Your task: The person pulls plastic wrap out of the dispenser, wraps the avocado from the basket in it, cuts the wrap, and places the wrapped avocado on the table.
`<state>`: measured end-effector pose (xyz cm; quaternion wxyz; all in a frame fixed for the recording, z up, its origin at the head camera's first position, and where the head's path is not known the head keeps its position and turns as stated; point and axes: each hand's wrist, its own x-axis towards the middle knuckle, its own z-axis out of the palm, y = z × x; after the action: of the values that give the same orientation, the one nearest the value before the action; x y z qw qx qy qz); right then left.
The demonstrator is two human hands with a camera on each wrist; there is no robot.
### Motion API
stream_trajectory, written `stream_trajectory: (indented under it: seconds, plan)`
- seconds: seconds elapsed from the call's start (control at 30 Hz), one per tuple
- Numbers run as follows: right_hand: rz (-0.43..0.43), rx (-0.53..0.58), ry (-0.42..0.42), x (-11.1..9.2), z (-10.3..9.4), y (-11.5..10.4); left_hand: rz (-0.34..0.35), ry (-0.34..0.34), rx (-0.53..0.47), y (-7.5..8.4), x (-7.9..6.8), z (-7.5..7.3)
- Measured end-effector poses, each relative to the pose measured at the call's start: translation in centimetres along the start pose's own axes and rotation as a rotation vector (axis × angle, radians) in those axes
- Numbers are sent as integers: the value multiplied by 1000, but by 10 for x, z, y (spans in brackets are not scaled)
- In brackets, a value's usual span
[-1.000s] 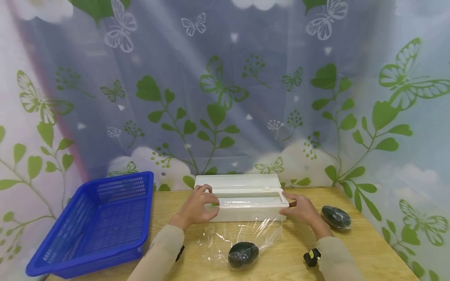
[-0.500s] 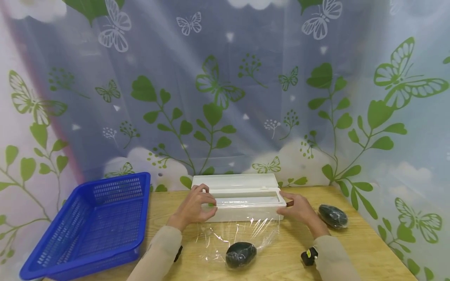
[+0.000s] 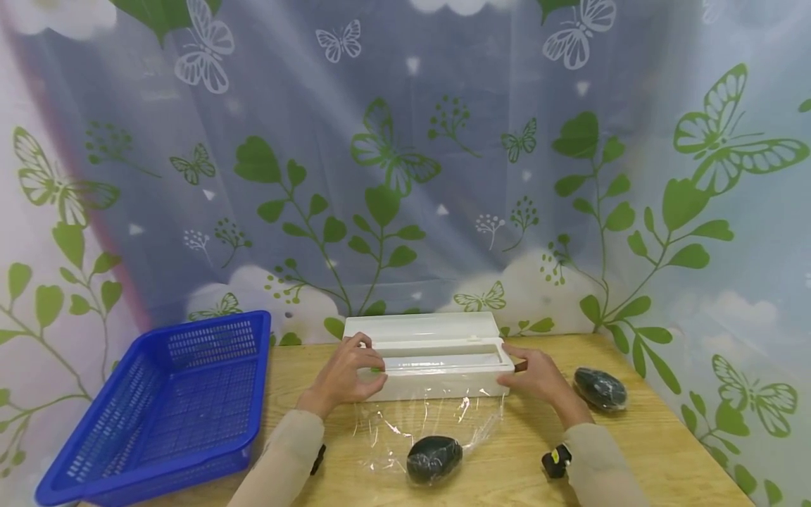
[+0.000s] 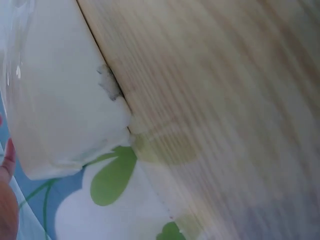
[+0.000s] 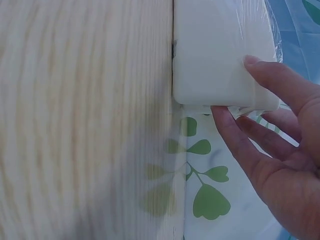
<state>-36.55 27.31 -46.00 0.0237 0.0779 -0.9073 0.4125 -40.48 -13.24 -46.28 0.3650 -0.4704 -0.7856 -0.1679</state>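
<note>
A white cling film box stands on the table with its lid flipped up at the back. My left hand holds its left end, thumb at the front and fingers bent over the top. At the right end my right hand grips the box; in the right wrist view the thumb lies on the front face and fingers reach round the end. Clear cling film spreads from the front of the box over the table. Toward the near edge of the film sits a dark green avocado.
A second dark avocado, wrapped in film, lies right of my right hand. On the left stands a large blue plastic basket with slotted sides. Behind the wooden table hangs a curtain printed with leaves and butterflies.
The head view has shifted a little, moving the scene slightly left in the picture. Both hands keep their hold on the box, and the film and avocados look unchanged.
</note>
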Motion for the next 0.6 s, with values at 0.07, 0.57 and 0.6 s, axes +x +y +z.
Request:
stream_trajectory:
  seconds: [0.07,0.57,0.6]
  plan:
    - [7,6,0,0,0,-1,16,22,-7,-4,-3,-1]
    - [1,-9,-23,-1,-1,-3,-88,82,22,-17,-39,-39]
    - [4,-5,-21,-1,0,-3,-89,80,31,-17,-40,-41]
